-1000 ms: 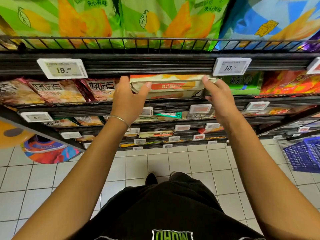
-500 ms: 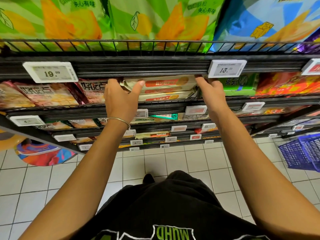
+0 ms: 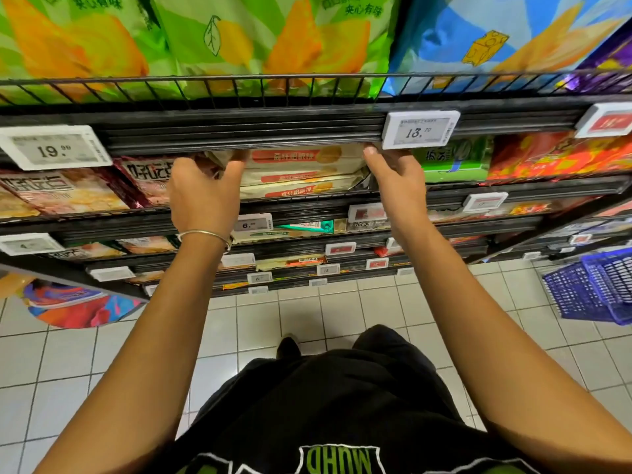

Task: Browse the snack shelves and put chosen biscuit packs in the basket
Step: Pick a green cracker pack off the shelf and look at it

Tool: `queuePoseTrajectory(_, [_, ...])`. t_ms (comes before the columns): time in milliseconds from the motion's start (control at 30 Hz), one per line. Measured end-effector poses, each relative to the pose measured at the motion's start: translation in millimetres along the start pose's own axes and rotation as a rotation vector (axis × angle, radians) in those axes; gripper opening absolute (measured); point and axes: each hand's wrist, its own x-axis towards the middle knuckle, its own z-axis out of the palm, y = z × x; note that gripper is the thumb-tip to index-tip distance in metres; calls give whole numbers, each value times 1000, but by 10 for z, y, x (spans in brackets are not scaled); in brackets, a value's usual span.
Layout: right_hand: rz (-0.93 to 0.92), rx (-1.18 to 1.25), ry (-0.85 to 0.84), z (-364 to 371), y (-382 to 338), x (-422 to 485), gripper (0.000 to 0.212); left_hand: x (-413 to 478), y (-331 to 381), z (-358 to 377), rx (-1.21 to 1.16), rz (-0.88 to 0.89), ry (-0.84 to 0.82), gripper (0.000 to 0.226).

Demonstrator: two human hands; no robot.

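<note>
Top biscuit pack lies 9-to-3 on the shelf; left hand and right hand grip opposite ends, fingers curled.

The left price tag reads 19.99, the right price tag 13.70.

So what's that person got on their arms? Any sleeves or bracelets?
No sleeves show: the left forearm and the right forearm are both bare. A thin, silver-coloured bangle circles the left wrist. The right wrist wears nothing, no watch or band. I see no gloves, and no rings that I can make out.
</note>
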Motion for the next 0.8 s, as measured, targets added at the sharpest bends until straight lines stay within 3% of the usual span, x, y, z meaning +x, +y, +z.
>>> queuePoseTrajectory(100, [-89,17,120,-224,213,-9,19,-69,-36,80,-44,31,61,50])
queuePoseTrajectory(167, [-39,39,175,-423,343,66,23,-226,-45,128,-110,74,161,61])
queuePoseTrajectory(267, [25,26,267,-809,482,251,26,-560,-20,328,-316,70,217,43])
queuePoseTrajectory(433, [-13,-86,344,-1417,497,617,29,-1114,239,1021,-249,124,-184,19])
queuePoseTrajectory(533, [24,-128,290,-1617,507,802,35,-1334,547,1418,-243,206,-432,26])
queuePoseTrajectory(600, [67,-138,226,-1665,537,864,41,-1397,734,1624,-243,181,-480,39])
queuePoseTrajectory(800, [110,-195,125,-1759,588,966,59,-1312,991,2013,14,-64,-372,62])
